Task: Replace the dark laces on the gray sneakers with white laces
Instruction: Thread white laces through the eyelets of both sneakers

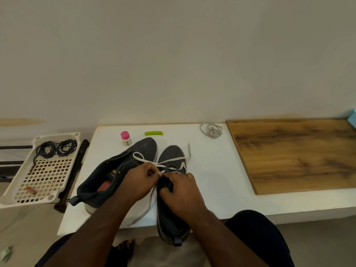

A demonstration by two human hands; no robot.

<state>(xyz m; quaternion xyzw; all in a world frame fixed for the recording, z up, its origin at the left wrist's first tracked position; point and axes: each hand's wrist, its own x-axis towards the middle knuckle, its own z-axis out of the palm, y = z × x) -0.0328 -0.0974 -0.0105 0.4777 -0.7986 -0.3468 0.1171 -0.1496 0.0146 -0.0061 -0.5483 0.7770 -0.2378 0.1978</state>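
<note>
White lace [169, 160] pinched by both hands [152, 178], right sneaker [173, 199].

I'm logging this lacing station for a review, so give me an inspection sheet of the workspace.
Surface: white table; wooden board on its right part.
Job's things: two gray sneakers, left sneaker, right sneaker partly laced with white lace; spare white lace coiled; dark laces in tray.
Clutter: pink-capped bottle, green clip.
Grippers: left hand pinches lace; right hand grips right sneaker.
Cables: nothing seen.
Surroundings: plain wall.
</note>
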